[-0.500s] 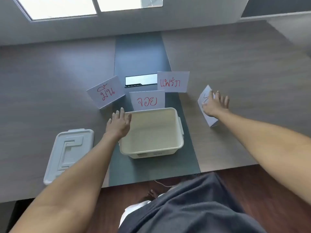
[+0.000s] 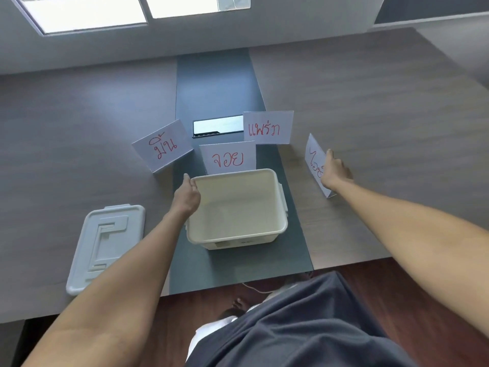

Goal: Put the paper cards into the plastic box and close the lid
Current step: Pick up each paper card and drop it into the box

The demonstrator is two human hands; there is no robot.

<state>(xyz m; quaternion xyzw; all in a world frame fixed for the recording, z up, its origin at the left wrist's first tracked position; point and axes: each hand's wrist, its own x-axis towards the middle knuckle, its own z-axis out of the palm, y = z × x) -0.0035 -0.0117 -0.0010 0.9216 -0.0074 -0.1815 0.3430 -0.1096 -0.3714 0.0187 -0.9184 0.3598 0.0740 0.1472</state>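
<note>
Our left hand (image 2: 186, 197) grips the box (image 2: 238, 207) rim beside it, steadying it; our right hand (image 2: 334, 172) pinches the card (image 2: 313, 157) under its fingers, ready to lift.

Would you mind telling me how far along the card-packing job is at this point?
Only the preparation looks done: the lid lies off on the table, left of the plastic box, which holds no cards. In hand: the right hand is on the rightmost card, seemingly gripping it, while the left hand steadies the box rim. Left: all four cards, three standing behind the box, then closing the lid.
</note>
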